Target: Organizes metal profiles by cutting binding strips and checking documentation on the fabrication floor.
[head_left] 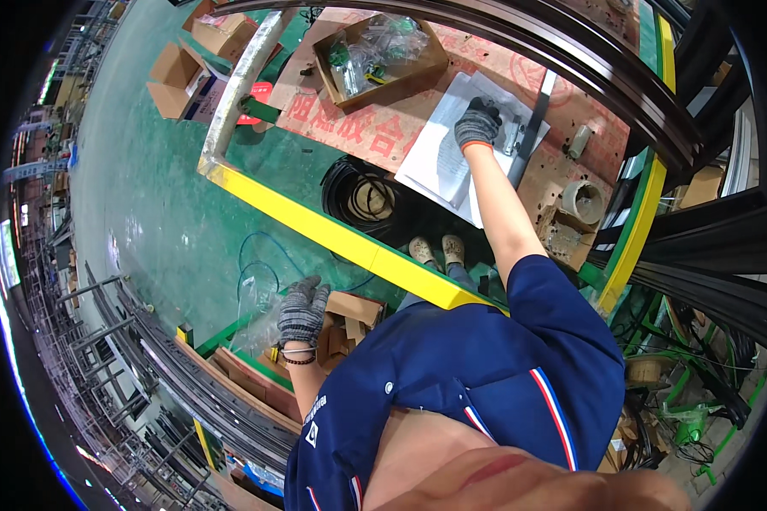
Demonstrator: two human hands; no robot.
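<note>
My right hand (477, 123), in a grey knitted glove with an orange cuff, rests over white paper sheets (439, 153) on the board-topped bench. Its fingers are curled in, and what they may hold is hidden. Beside it, small metal fittings (513, 134) lie by a clear plastic bag (507, 106) and a dark flat bar (533, 128). Low on the left, my left hand (304, 312), gloved alike, has its fingers stretched out. A crumpled clear bag (260, 319) is next to it; whether they touch, I cannot tell.
A carton of bagged parts (439, 64) stands on the bench. Long dark profiles (571, 47) cross its far side. A yellow frame rail (315, 217) runs before me. A tape roll (584, 202) is at the right, coiled black tubing (358, 200) below, an open carton (179, 81) far left.
</note>
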